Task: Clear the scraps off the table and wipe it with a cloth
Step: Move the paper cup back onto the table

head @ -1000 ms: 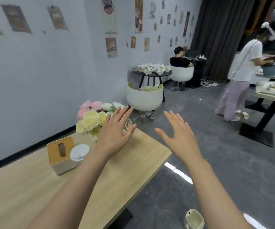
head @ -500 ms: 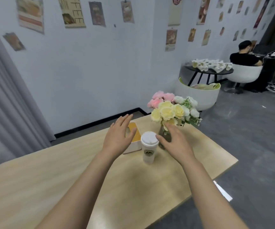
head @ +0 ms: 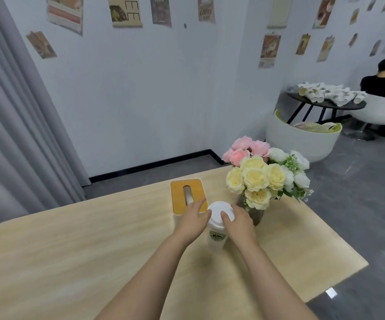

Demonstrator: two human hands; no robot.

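Over at nine o'clock hangs a grey curtain (head: 13,135) in soft folds, and then comes the pale wood-grain counter (head: 71,250), smooth and matte, with rounded corners. Moving toward centre, a boxy white tissue holder (head: 188,192) with a flat orange-brown wooden lid and a slot stands at about eleven o'clock of the cup. The left hand (head: 192,221) sits with its fingers fairly straight, fingertips over the holder's near edge and thumb up against the cup's lid; it grips nothing that I can make out. Dead centre stands the paper cup (head: 217,236), white, tapered, green round logo, domed plastic lid. It is likely light and thin-walled, so it could crush or tip, and any leftover liquid could spill; best taken around the body just below the lid, not by the lid alone. The right hand (head: 239,221) curls round the lid's right side, thumb on top. At two o'clock of the cup, a glass vase (head: 255,214), hard and breakable, carries soft yellow, pink and white flowers (head: 263,172).
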